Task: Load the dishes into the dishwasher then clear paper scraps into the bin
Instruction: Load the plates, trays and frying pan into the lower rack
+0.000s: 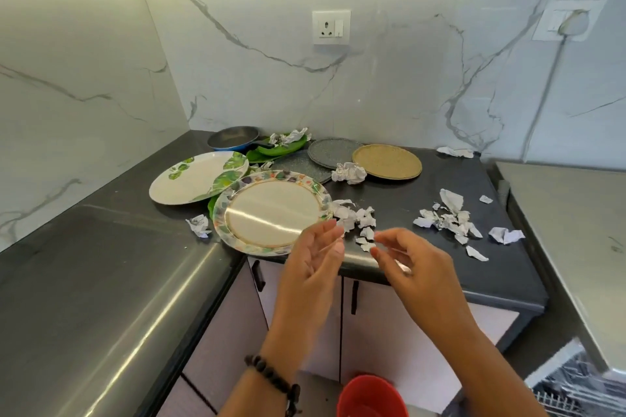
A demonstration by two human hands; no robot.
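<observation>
While our left hand [313, 256] and right hand [410, 256] hover at the counter's [450, 267] front edge, fingers loosely spread and holding nothing, we see paper scraps [359, 222] lying just beyond the fingertips. Beside them the floral-rimmed plate [272, 211] overhangs the counter edge, overlapping a leaf-print plate [198, 178]. Behind sit a blue frying pan [235, 138], green plates [286, 149], two grey plates [330, 152] and a tan plate [386, 161], with a crumpled paper ball [349, 173] between. More scraps [450, 218] litter the right side. Below us stand a red bin [371, 396] and the dishwasher rack [576, 389].
</observation>
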